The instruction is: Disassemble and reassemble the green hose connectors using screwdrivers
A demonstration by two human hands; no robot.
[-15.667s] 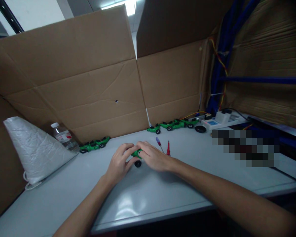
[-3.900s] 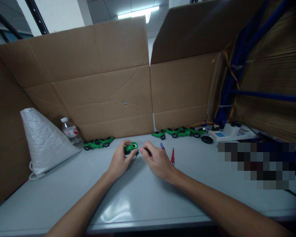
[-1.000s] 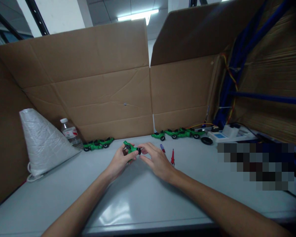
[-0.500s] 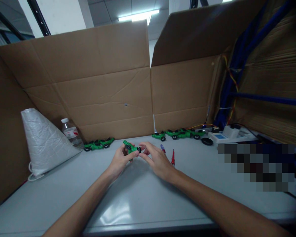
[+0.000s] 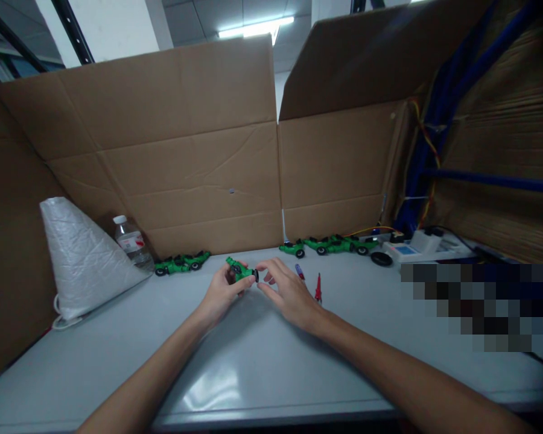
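A small green toy car (image 5: 241, 272) with black wheels is held between the thumb and fingers of my left hand (image 5: 221, 291), above the middle of the table. Just right of its end wheel, my right hand (image 5: 291, 295) has its thumb and forefinger apart, with a small gap to the car and nothing visible between the fingers. Beyond that hand lie a red screwdriver-like tool (image 5: 318, 288) and a short blue-and-red piece (image 5: 300, 272) whose kind I cannot make out.
Several green toy cars (image 5: 337, 245) line the back right, and more (image 5: 182, 263) sit back left beside a water bottle (image 5: 133, 243) and a silvery padded bag (image 5: 84, 265). A black ring (image 5: 381, 259) and a white power strip (image 5: 447, 248) are at right. Cardboard (image 5: 194, 157) walls the table (image 5: 253, 367).
My right hand has drawn slightly right, off the end wheel, and its fingers have spread a little. My left hand keeps the toy car in nearly the same place.
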